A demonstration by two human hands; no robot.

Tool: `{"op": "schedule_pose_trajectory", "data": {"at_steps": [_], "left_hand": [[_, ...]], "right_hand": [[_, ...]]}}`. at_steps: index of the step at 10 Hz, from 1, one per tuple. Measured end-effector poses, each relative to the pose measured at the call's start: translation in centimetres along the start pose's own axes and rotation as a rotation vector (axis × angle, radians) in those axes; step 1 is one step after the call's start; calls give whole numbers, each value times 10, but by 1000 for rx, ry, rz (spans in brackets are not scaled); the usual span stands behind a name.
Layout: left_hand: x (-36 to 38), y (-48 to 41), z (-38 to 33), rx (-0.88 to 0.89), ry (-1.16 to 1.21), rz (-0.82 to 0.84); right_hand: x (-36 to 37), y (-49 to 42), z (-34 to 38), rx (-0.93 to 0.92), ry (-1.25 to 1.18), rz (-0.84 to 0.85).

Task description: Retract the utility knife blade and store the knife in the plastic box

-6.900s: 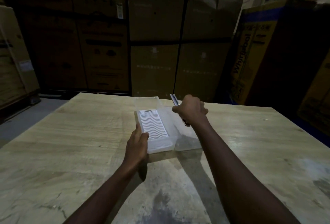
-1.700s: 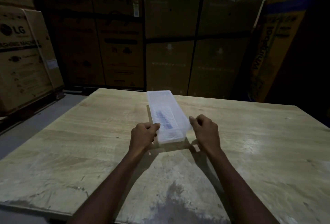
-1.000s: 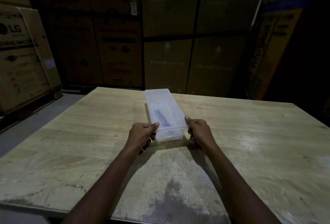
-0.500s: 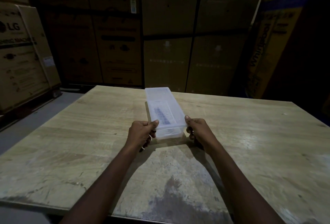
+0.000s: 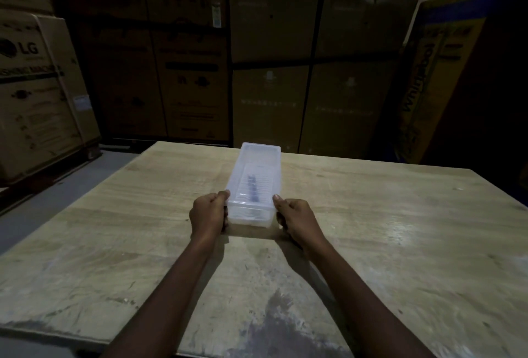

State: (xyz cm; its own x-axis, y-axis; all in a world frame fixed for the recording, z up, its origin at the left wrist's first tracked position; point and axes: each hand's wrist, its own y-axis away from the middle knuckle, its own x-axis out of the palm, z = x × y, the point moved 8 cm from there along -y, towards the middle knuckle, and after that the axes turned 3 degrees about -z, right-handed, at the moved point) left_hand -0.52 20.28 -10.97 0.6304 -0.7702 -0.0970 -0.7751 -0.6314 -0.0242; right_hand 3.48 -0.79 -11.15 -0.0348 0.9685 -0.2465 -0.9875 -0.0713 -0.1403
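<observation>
We have both hands on the near end of the translucent plastic box [image 5: 253,186], which lies lengthwise on the wooden table [image 5: 400,229] with its lid on. Our left hand [image 5: 208,214] is curled around the near left corner, thumb on the lid's edge, and our right hand [image 5: 295,219] grips the near right corner the same way. The utility knife [image 5: 252,186] shows only as a dim bluish shape through the lid, lying along the box's middle; we cannot tell from here whether its blade is fully drawn in. We judge the task nearly done, with the lid being pressed or checked at this end. The risks are small but real. If we press only on the near corners, the far end of the lid may sit unlatched, and the box could spill open when lifted. Squeezing the thin walls inward might also pop the lid loose. If the blade is not locked back, any rattling could let the edge slide out against the plastic. The dim light makes a poor seal easy to miss. Stacked cardboard cartons [image 5: 268,57] stand well behind the table.
</observation>
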Motion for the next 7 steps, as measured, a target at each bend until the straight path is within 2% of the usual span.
{"op": "schedule_pose_trajectory", "data": {"at_steps": [2, 6, 7], "left_hand": [[-6, -2, -5, 75, -109, -43], [-23, -9, -6, 117, -182, -86], [-32, -3, -15, 245, -361, -146]], "right_hand": [[5, 1, 11, -35, 48, -12], [15, 6, 21, -69, 173, 3], [1, 11, 22, -126, 410, -141]]}}
